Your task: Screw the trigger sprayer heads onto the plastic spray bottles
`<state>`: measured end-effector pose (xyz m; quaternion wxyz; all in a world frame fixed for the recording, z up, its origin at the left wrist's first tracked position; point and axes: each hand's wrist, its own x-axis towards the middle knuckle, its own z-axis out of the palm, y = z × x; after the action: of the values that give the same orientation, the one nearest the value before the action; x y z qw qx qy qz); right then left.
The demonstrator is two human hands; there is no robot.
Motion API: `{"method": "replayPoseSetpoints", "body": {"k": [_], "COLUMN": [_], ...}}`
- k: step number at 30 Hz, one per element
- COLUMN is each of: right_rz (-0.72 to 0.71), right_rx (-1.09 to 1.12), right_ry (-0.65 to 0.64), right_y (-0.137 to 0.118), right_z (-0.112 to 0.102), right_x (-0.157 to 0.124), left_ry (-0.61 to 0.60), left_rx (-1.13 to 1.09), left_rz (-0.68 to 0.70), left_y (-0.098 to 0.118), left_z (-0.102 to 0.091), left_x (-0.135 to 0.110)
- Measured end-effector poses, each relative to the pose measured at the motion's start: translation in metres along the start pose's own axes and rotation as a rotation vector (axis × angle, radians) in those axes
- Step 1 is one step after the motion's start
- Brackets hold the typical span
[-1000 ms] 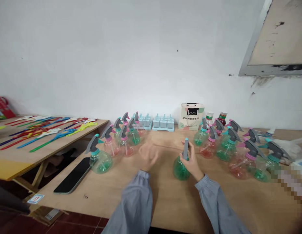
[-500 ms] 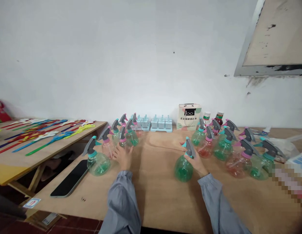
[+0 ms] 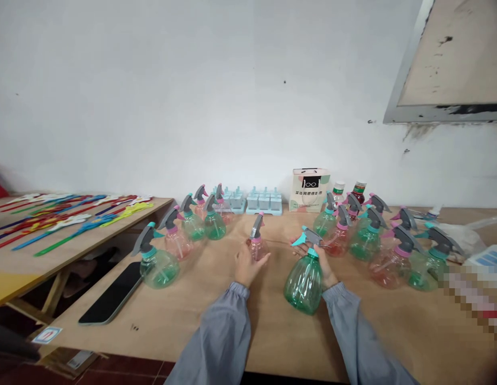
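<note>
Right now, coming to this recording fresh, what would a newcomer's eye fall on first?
Probably the tilted green spray bottle in the right hand, near the centre, then the pink spray bottle in the left hand. More spray bottles crowd the table on both sides; brightly coloured long-handled pieces lie on another table at far left.

A green spray bottle (image 3: 303, 283), rounded and transparent, is observed held with its top tilted to the right; it is fitted with a teal collar and a grey head tipped in teal. A pink spray bottle (image 3: 259, 249), also transparent, is held nearly upright to the left; its grey head is tipped in pink, and its lower body is partly hidden.
</note>
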<state>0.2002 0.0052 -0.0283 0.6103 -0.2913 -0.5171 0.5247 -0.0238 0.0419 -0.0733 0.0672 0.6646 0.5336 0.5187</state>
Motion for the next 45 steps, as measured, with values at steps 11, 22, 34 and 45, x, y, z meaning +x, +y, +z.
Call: {"method": "replayPoseSetpoints", "body": {"k": [11, 22, 34, 45], "right_rz": [-0.022, 0.002, 0.037, 0.010], "right_rx": [0.068, 0.172, 0.340, 0.254], "right_ry": [-0.074, -0.048, -0.045, -0.045], "right_y": [0.007, 0.011, 0.011, 0.009], "right_z": [0.016, 0.013, 0.013, 0.015], "right_x": [-0.006, -0.004, -0.005, -0.007], "left_ry": [-0.029, -0.071, -0.076, -0.102], "left_rx": [0.038, 0.067, 0.093, 0.069], "left_rz": [-0.001, -0.034, -0.022, -0.050], "left_y": [0.003, 0.006, 0.006, 0.008], "left_z": [-0.007, -0.011, -0.011, -0.013], "left_x": [0.001, 0.003, 0.002, 0.004]}}
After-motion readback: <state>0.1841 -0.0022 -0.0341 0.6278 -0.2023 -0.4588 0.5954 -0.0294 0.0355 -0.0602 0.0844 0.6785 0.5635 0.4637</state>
